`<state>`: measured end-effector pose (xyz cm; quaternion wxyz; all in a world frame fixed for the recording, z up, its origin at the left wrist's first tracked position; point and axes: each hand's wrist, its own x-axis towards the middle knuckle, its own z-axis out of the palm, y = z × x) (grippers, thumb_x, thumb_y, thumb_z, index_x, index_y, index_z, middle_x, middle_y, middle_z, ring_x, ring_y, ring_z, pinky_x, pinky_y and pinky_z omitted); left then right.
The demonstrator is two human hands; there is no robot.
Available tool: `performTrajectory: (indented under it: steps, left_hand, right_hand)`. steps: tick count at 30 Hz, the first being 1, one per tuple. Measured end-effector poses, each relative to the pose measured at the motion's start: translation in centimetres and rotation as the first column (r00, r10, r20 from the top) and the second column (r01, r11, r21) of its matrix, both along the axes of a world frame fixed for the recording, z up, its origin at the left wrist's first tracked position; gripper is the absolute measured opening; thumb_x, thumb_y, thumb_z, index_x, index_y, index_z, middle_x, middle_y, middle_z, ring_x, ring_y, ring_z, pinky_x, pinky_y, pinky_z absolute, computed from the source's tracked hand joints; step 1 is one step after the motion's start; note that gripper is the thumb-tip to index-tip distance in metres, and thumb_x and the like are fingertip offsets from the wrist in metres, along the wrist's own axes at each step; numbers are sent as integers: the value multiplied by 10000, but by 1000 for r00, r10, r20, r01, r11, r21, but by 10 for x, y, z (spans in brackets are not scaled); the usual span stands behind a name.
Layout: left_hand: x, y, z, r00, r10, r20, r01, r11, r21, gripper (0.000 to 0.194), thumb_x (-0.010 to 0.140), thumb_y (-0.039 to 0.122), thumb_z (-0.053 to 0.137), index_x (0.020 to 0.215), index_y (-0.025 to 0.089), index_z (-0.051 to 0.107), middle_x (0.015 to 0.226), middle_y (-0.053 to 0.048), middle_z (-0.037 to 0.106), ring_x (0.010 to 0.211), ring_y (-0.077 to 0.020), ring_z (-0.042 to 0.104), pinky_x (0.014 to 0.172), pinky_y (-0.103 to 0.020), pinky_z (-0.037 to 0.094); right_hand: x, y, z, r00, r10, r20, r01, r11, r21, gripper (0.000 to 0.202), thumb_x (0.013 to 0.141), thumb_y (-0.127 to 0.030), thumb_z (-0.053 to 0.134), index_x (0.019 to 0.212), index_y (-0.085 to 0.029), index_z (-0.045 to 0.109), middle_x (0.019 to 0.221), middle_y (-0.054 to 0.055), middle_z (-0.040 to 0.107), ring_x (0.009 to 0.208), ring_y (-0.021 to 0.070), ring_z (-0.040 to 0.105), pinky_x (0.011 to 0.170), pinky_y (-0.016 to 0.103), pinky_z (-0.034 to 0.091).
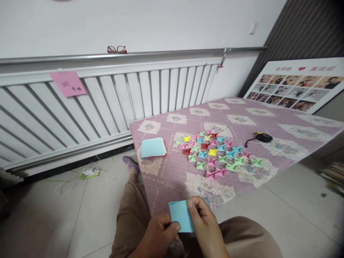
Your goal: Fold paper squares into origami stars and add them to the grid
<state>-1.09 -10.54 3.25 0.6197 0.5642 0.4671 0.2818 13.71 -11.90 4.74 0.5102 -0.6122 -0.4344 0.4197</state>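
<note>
A light blue paper square, apparently folded, is held over my lap at the table's near edge. My left hand pinches its lower left part, thumb on top. On its right side, my right hand grips the upper edge between thumb and curled fingers. A stack of paper sheets, light blue on top with cream and red edges showing, lies on the table's left part. Several small folded paper pieces in pink, green, blue, yellow and red stand in rows at the middle of the table.
A patterned pink tablecloth covers the table. A black coiled item lies to the right. Behind are a white radiator, glasses on a pipe and a photo board. A power strip sits on the floor at left.
</note>
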Motion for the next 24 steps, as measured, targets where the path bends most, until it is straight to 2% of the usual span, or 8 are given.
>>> performTrajectory:
  steps: [4, 8, 15, 19, 21, 24]
  left_hand:
    - [0, 0, 0, 999, -11, -41, 12, 1000, 16, 181, 721, 273, 496, 585, 160, 535, 538, 6, 518, 525, -123, 452, 536, -243, 333]
    - [0, -1, 2, 999, -44, -16, 44, 999, 19, 111, 703, 233, 482, 648, 158, 543, 589, 5, 539, 565, -128, 472, 565, -242, 355]
    - [-3, -5, -3, 994, -105, -37, 105, 994, -3, 116, 746, 265, 455, 672, 184, 493, 569, 9, 547, 557, -138, 496, 581, -250, 364]
    - [-5, -5, -5, 992, -120, 36, 123, 987, -103, 124, 733, 270, 494, 670, 167, 522, 563, 8, 536, 545, -130, 479, 578, -254, 357]
    - [-6, -1, -5, 989, -102, 111, 115, 987, -116, 135, 719, 287, 554, 702, 153, 552, 630, -1, 552, 591, -127, 484, 596, -250, 357]
    - [-8, 9, -3, 980, -8, 200, 31, 993, -111, 222, 712, 356, 630, 750, 153, 550, 684, 2, 546, 618, -118, 466, 603, -242, 353]
  right_hand:
    - [0, 0, -4, 950, -75, 303, 34, 990, 137, 281, 873, -475, 445, 755, -229, 513, 647, -17, 532, 575, 151, 508, 532, 244, 421]
    - [3, 2, -7, 895, -112, 432, 19, 977, 213, 232, 889, -426, 430, 801, -234, 526, 685, -12, 574, 577, 151, 549, 551, 243, 440]
    - [2, 2, -12, 889, -132, 438, 36, 975, 221, 230, 891, -423, 432, 808, -232, 531, 694, -6, 586, 585, 152, 557, 548, 238, 443]
    - [2, 5, -15, 915, -54, 399, -7, 989, 149, 251, 888, -430, 422, 761, -232, 510, 630, -22, 543, 549, 147, 521, 511, 234, 422]
    - [4, 7, -15, 919, -16, 393, -33, 993, 117, 251, 886, -428, 421, 752, -232, 501, 614, -28, 528, 539, 144, 509, 503, 232, 410]
    - [6, 7, -13, 918, 52, 392, -91, 992, 82, 237, 886, -415, 424, 755, -230, 495, 606, -35, 517, 533, 140, 502, 500, 229, 396]
